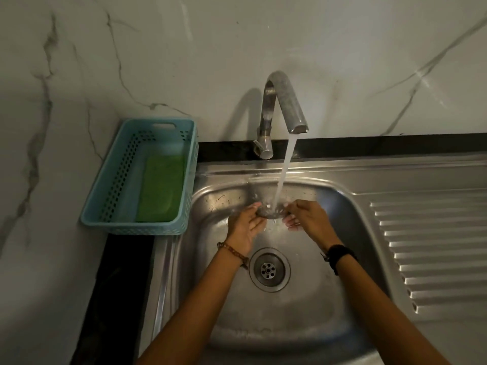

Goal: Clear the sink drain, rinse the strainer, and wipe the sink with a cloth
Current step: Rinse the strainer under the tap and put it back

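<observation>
You hold the strainer (271, 210) under the tap stream (283, 175), above the open drain (269, 270). Your left hand (243, 227) and right hand (308, 219) pinch its opposite rims. It looks light, stiff and slippery when wet, so keep each grip on the rim.

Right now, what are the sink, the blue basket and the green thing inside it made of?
The shiny grey sink looks like stainless steel: brushed, reflective, with pressed drainboard ridges. The light blue perforated basket looks like moulded plastic, matte, with neat punched holes. The flat green pad inside it seems a fibrous scouring pad or cloth; its surface looks rough, but I can't tell which.
</observation>
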Demonstrator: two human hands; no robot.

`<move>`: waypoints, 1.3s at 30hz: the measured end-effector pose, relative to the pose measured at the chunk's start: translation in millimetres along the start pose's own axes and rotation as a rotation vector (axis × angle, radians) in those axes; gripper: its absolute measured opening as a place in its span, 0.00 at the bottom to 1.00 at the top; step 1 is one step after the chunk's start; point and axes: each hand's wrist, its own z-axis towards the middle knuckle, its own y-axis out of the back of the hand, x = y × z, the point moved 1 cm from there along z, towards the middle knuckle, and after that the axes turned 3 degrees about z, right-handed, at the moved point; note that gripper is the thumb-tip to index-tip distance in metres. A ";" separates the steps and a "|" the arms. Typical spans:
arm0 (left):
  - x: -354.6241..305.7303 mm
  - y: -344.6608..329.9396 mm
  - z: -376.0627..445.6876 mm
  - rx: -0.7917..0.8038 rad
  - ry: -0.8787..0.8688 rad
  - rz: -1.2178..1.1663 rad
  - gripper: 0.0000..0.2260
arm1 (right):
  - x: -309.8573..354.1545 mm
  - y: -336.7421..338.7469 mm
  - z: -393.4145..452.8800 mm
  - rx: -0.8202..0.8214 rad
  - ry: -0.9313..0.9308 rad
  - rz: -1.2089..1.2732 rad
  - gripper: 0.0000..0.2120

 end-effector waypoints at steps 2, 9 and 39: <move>-1.5 -0.3 -3.1 -0.056 -0.113 0.065 0.13 | -15.1 0.2 -0.7 0.018 -0.042 0.079 0.08; 2.1 6.2 -4.5 -0.144 -0.215 0.244 0.15 | -20.0 -6.4 10.7 0.014 -0.227 0.217 0.12; -89.8 -67.4 32.8 -0.034 -0.378 0.400 0.12 | -6.5 -17.0 -0.1 -0.190 0.316 -0.394 0.06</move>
